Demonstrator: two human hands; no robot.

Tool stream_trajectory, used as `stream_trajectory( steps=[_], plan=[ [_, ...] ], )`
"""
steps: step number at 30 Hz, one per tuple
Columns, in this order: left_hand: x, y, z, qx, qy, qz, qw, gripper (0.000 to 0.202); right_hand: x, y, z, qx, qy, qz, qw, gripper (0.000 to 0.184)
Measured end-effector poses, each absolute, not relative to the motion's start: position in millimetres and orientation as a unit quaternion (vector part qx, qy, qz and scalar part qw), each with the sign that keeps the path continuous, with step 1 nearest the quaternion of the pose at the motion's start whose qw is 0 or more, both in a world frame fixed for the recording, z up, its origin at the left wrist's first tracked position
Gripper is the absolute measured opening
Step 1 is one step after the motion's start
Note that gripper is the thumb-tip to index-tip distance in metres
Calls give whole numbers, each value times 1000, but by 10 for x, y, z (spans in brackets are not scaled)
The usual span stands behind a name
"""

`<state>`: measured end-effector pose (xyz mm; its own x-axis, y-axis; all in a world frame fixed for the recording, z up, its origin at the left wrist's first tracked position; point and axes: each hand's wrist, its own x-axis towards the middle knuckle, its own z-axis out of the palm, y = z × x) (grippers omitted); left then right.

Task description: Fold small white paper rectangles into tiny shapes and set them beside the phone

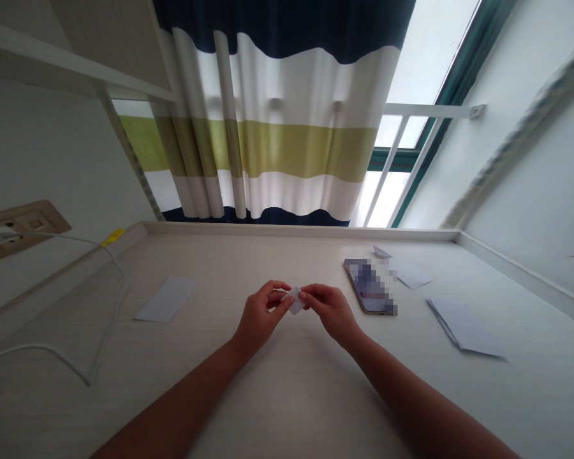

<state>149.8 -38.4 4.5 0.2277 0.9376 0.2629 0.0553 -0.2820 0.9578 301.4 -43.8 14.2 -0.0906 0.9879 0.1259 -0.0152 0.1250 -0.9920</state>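
Observation:
Both my hands meet over the middle of the pale wooden desk [287, 395]. Between them is a small folded piece of white paper [295, 299]. My left hand [261, 315] pinches its left side with thumb and fingers closed. My right hand [329, 309] pinches its right side the same way. The paper is held just above the desk surface.
A phone [369, 287] lies flat to the right of my hands. White paper sheets lie at the left [166, 299], behind the phone [406, 273] and at the far right [463, 326]. A white cable [106, 331] runs from a wall socket [14, 229] on the left. A striped curtain [277, 140] hangs behind the desk.

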Motion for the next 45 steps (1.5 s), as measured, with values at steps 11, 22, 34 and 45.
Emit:
stream_trajectory(
  steps=[11, 22, 34, 45],
  plan=[
    [1516, -348, 22, 611, 413, 482, 474, 20, 3002, -440, 129, -464, -555, 488, 489, 20],
    [1526, -354, 54, 590, 415, 475, 504, 19, 2995, -434, 141, -452, -520, 520, 504, 19],
    [1538, -321, 58, 561, 402, 483, 539, 25, 2983, -449, 134, -438, -519, 543, 494, 18],
    [1527, -319, 79, 564, 398, 505, 518, 5, 3009, -402, 104, -403, -488, 548, 547, 17]
  ],
)
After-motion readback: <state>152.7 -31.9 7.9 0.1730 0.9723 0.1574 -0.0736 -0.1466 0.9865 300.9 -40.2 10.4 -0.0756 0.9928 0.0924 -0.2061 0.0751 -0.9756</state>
